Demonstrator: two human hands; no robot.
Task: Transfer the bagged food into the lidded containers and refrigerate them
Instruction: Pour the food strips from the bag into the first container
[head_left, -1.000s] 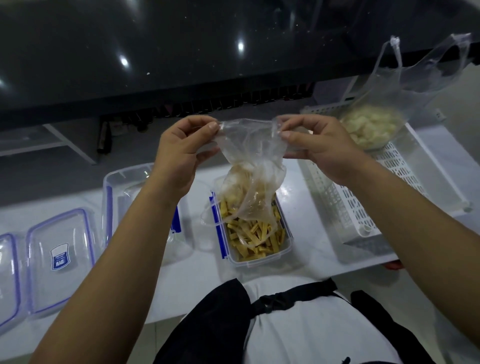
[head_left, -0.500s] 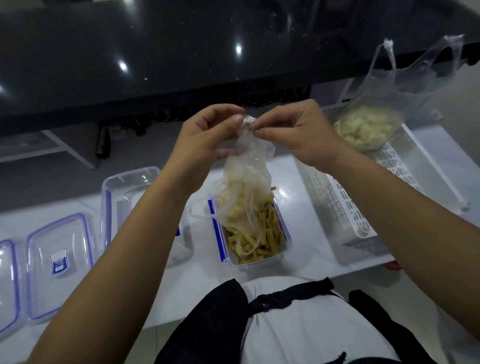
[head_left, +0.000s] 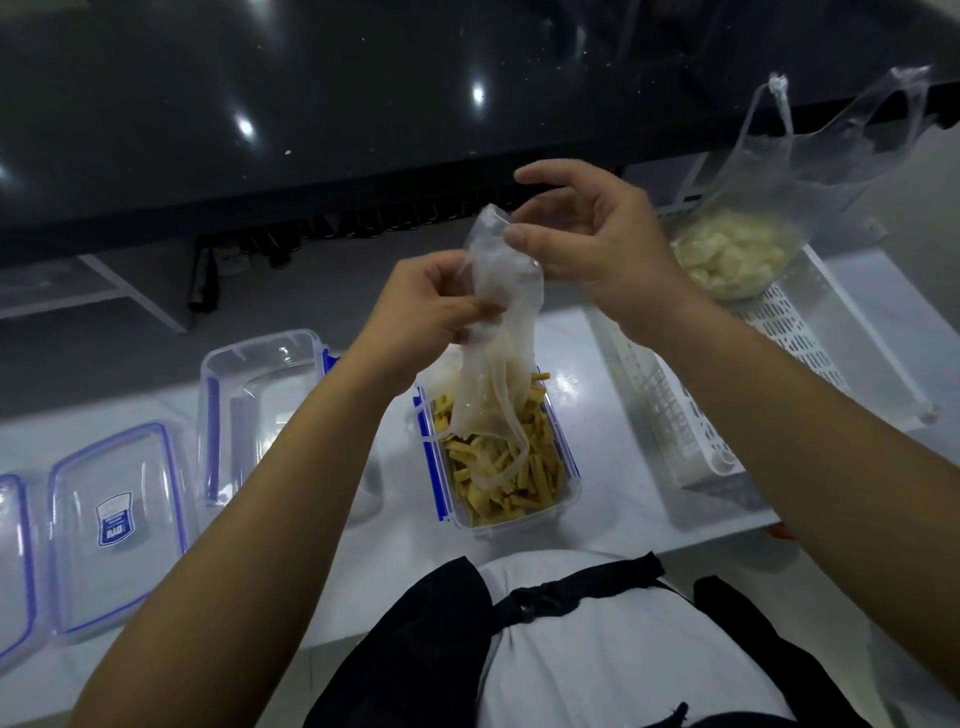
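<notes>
A clear plastic bag (head_left: 501, 322) hangs limp and looks empty above a clear container with blue clips (head_left: 569, 467), which holds yellow strips of food (head_left: 498, 467). My left hand (head_left: 426, 306) pinches the bag at mid-height. At the bag's top edge is my right hand (head_left: 592, 239), thumb against the plastic and the other fingers spread loosely. A second bag (head_left: 737, 249) with pale food chunks sits in a white perforated basket (head_left: 675, 415) at the right.
An empty clear container (head_left: 249, 395) stands left of the filled one. Two clear lids with blue seals (head_left: 114, 525) lie at the far left on the white counter (head_left: 613, 499). A dark glossy surface (head_left: 363, 104) fills the background.
The bag was held spread by both hands; they brought its top together. Now my left hand has slid down to its middle and my right hand's fingers have loosened. The bag hangs slack.
</notes>
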